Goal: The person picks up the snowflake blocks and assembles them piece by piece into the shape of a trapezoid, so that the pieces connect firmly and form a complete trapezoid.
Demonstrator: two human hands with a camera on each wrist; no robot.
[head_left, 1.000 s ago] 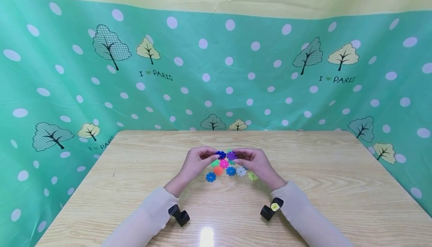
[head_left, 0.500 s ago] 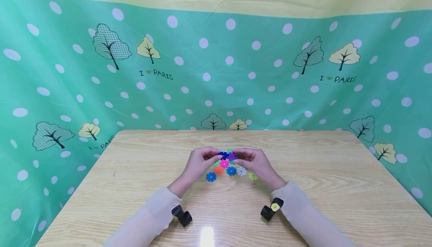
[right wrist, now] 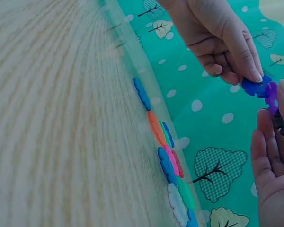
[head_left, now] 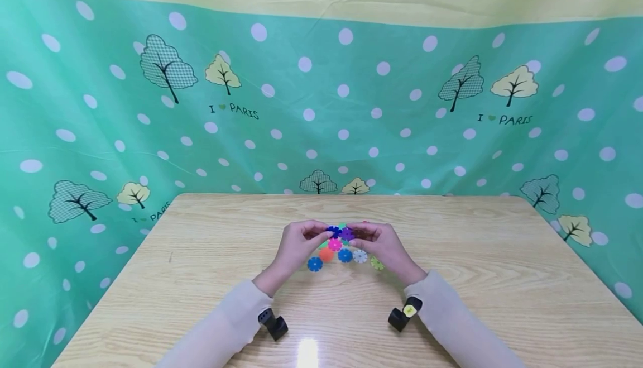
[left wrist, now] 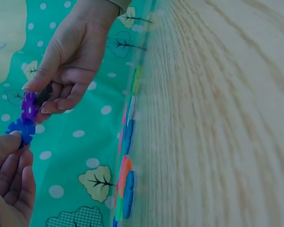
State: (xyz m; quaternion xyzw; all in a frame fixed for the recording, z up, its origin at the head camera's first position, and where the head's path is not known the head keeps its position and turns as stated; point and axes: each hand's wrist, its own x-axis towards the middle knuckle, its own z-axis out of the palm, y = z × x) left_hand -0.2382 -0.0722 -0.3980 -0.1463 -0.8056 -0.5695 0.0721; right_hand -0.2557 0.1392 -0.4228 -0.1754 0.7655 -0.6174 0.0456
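The person's left hand (head_left: 300, 242) is pinching a dark blue snowflake disc (head_left: 332, 230) while the right hand (head_left: 378, 243) is pinching a purple snowflake disc (head_left: 347, 233); the two discs are touching edge to edge above the wooden table (head_left: 452, 256), just over loose coloured discs (head_left: 344, 255) lying there.

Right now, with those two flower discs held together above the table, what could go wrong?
1. Each disc is only pinched at its edge: the left hand holds the dark blue disc, the right hand the purple disc. If the notches misalign, pushing harder could pop one out of its grip.
2. A dropped disc would likely fall among the loose discs on the table below and scatter them.
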